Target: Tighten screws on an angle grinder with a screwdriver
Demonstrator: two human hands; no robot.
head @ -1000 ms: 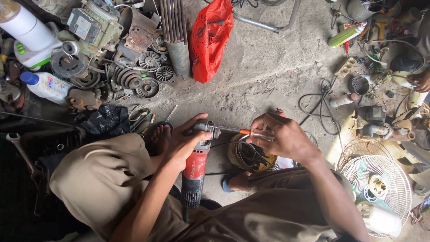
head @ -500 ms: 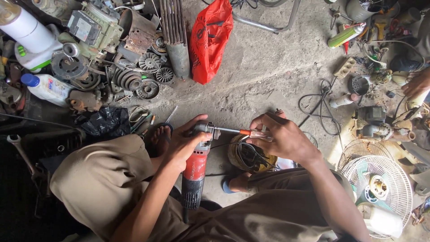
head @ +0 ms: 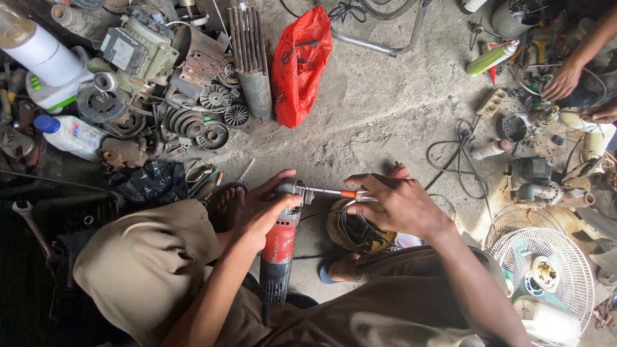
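Observation:
My left hand (head: 260, 212) grips a red and black angle grinder (head: 278, 249) near its grey metal head (head: 290, 189), holding it upright over my lap. My right hand (head: 393, 204) holds a screwdriver (head: 331, 191) with an orange and clear handle, its thin shaft lying level and its tip at the grinder head. I sit on a concrete floor in tan trousers, with my bare foot (head: 229, 200) just left of the grinder. A coil of dark cable (head: 357, 230) lies under my right hand.
A red plastic bag (head: 299, 64) lies ahead. Motor parts, pulleys and a finned cylinder (head: 247, 58) pile up at upper left beside a plastic bottle (head: 67, 133). A white fan guard (head: 546, 270) sits at right. Another person's hand (head: 562, 80) reaches among tools at upper right.
My hands and the grinder have barely shifted. The other person's hand at the upper right has moved further in among the tools.

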